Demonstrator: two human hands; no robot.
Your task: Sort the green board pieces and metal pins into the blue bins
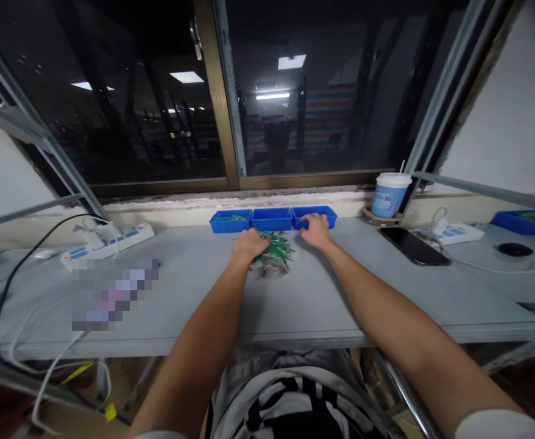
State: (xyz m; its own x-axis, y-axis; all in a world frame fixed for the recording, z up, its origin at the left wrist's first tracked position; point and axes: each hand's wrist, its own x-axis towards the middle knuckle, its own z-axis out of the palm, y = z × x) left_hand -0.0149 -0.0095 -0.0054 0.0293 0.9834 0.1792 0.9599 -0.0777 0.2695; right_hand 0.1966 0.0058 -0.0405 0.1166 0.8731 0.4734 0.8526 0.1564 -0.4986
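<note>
My left hand [250, 244] rests at the left edge of a pile of small green pieces [277, 246], its fingers curled in; what they hold is hidden. Thin dark bits stick out of the pile, and a crumpled clear plastic bag [273, 267] lies at its near side. Over the front rim of the right blue bin [329, 218] hangs my right hand [317, 231], thumb and fingers apart, with nothing visible in it. The middle blue bin [272, 227] stands beside it. Green pieces lie in the left blue bin [231, 226].
A lidded blue-and-white cup [389, 196] stands on a brown holder at the back right, near a black phone [414, 246]. Power strips [112, 244] with cables lie on both sides. A blurred-out object [116, 296] lies on the left of the grey table [194, 305]. A window rises behind.
</note>
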